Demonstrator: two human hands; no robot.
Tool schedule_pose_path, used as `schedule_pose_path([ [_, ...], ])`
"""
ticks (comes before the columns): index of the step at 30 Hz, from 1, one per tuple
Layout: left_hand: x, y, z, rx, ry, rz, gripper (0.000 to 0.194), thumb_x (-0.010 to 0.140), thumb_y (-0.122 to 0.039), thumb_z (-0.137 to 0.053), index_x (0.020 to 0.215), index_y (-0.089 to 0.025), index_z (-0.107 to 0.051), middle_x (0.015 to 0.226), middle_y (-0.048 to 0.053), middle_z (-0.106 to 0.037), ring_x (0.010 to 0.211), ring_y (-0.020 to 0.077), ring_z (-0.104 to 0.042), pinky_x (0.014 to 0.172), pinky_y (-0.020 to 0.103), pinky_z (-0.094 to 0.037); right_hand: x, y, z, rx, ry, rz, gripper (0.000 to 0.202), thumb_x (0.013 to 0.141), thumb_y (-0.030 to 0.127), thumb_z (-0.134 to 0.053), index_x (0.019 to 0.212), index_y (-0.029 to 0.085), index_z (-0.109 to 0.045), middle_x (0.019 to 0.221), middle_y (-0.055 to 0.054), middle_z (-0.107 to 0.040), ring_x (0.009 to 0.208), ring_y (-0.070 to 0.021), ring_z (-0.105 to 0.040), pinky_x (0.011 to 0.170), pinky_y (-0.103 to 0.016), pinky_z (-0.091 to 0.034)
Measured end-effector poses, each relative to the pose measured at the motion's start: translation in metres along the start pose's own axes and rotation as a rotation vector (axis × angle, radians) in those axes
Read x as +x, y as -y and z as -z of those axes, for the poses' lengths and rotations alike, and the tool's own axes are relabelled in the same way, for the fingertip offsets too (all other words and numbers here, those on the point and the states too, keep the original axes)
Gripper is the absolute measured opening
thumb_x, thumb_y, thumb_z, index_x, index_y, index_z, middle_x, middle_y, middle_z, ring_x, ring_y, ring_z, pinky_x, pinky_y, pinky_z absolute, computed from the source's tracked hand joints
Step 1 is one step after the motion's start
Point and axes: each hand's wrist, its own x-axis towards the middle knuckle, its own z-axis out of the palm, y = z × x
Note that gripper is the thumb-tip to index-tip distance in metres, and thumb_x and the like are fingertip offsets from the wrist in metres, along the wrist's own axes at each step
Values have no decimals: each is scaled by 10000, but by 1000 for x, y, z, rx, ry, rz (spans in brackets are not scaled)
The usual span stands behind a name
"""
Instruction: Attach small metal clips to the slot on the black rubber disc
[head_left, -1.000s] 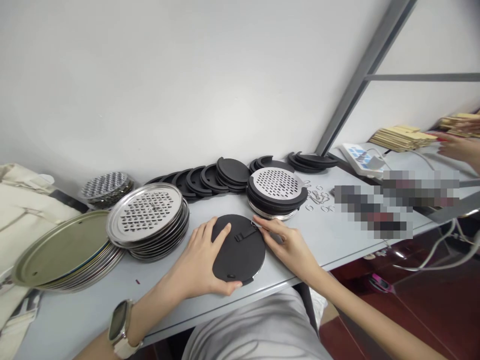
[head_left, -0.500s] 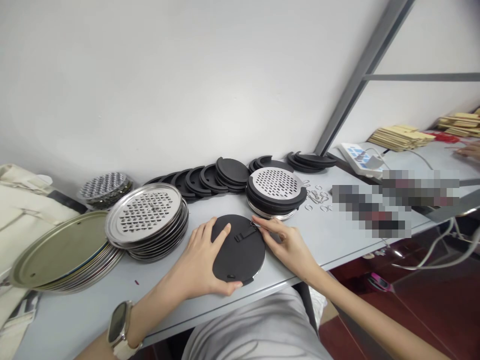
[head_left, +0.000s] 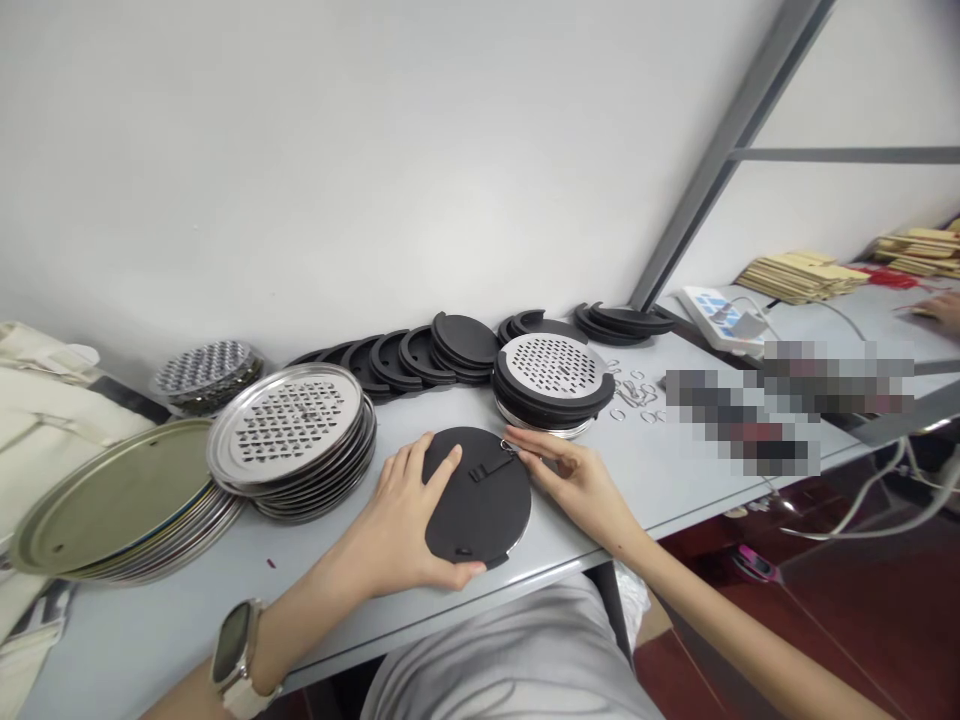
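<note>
A round black disc (head_left: 484, 515) lies on the grey table (head_left: 600, 490) near its front edge, with a raised clip-like bar and a small hole on its top face. My left hand (head_left: 397, 515) is wrapped round the disc's left side, thumb at the near rim and fingers over the top. At the upper right rim, my right hand (head_left: 577, 490) pinches a small metal ring (head_left: 506, 446); its fingertips partly hide the ring. Just behind stands a stack topped by a perforated metal grater plate (head_left: 556, 366) in a black holder (head_left: 551, 408).
Left of my hands are stacked grater plates (head_left: 289, 425), green-topped round trays (head_left: 112, 495) and more perforated discs (head_left: 206, 372). Black holders (head_left: 465, 340) line the wall. Metal rings and clips (head_left: 637, 393) lie to the right. A co-worker's hand (head_left: 941, 308) shows at far right.
The metal ring now stands out more at the disc's rim as my right fingers have shifted slightly. My left hand keeps its grip on the disc.
</note>
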Motion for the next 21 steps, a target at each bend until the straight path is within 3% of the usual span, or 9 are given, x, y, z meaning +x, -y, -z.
schedule_pose_path([
  [4, 0, 0, 2, 2, 10, 1, 1095, 564, -623, -725, 1458, -195, -261, 1459, 192, -220, 1309, 448, -241, 1036, 603, -289, 1, 0, 2, 140, 25, -59, 297, 871, 304, -597, 1150, 231, -667, 1218, -55, -658, 1143, -235, -607, 1014, -430, -483],
  [12, 0, 0, 1, 6, 17, 1, 1108, 566, -628, -721, 1466, -197, -237, 1455, 195, -199, 1315, 441, -233, 1051, 595, -274, 0, 0, 2, 184, 37, -97, 338, 854, 308, -626, 1178, 218, -656, 1241, -57, -638, 1168, -244, -586, 1042, -444, -458],
  [21, 0, 1, 1, 9, 32, 5, 1111, 565, -638, -712, 1466, -199, -233, 1452, 197, -179, 1315, 440, -221, 1050, 598, -265, -2, -1, 2, 51, 27, -59, 321, 881, 286, -585, 1186, 219, -658, 1220, -52, -651, 1168, -257, -586, 1018, -446, -478],
])
